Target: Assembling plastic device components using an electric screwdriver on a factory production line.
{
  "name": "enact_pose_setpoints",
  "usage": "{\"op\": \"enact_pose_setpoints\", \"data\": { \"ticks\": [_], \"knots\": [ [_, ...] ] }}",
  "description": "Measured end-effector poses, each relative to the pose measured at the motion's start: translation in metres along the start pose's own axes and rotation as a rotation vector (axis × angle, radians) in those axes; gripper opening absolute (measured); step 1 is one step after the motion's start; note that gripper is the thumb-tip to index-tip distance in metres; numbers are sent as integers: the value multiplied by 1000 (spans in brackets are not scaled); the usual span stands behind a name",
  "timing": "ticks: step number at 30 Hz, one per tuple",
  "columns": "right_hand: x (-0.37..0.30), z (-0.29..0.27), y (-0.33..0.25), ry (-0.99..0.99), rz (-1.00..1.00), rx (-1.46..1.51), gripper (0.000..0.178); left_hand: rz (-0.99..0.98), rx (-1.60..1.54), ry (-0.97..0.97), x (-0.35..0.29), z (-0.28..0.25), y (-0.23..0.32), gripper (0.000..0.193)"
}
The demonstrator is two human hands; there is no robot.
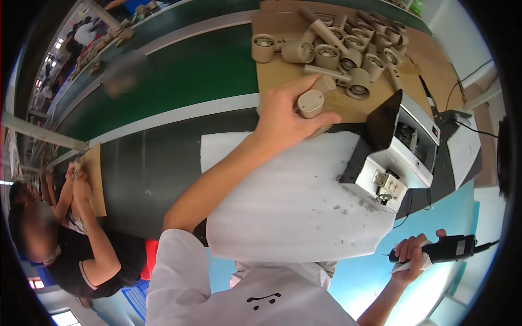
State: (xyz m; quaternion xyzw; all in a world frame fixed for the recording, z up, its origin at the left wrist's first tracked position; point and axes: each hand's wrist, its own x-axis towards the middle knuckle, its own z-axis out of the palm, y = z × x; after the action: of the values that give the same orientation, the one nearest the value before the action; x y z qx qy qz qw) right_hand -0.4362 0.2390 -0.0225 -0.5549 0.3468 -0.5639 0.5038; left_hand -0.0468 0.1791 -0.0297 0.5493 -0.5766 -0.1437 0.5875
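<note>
My left hand (283, 111) is stretched out over the far edge of a white foam sheet (272, 201). Its fingers are wrapped round a beige handheld fan (311, 104); a round end with small holes faces up, and the palm hides much of the rest. Another beige rounded end (325, 83) shows by the fingertips; I cannot tell whether it belongs to the same piece. Low on the right, my right hand (411, 254) grips a black electric screwdriver (448, 249), its thin bit pointing left. A white wrap (416, 262) lies between palm and tool.
Several beige fans (326, 54) are heaped on cardboard (277, 81) at the far side. A silver and black screw feeder (405, 155) stands at the sheet's right, dark bits scattered near it. Beyond runs a green conveyor belt (201, 70). Another person (81, 239) works at the left.
</note>
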Motion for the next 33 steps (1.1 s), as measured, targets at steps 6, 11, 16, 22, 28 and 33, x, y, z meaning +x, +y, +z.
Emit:
{"op": "enact_pose_setpoints", "data": {
  "ticks": [6,11,16,22,28,33],
  "knots": [
    [3,14,-1,-56,-39,49,55,-183,-239,-44,-14,11,13,58],
    [9,32,0,-114,-72,85,55,-154,-239,125,-17,18,14,40],
    [10,35,0,-107,-63,118,56,-171,-139,148,-16,13,25,30],
    [31,43,-9,-215,-156,117,44,-39,-171,52,-22,10,24,27],
    [66,75,-30,-212,-270,89,34,-224,-150,-57,-30,27,39,22],
    [80,99,-15,-120,-324,71,48,-54,-65,-53,-45,21,29,24]
  ]
}}
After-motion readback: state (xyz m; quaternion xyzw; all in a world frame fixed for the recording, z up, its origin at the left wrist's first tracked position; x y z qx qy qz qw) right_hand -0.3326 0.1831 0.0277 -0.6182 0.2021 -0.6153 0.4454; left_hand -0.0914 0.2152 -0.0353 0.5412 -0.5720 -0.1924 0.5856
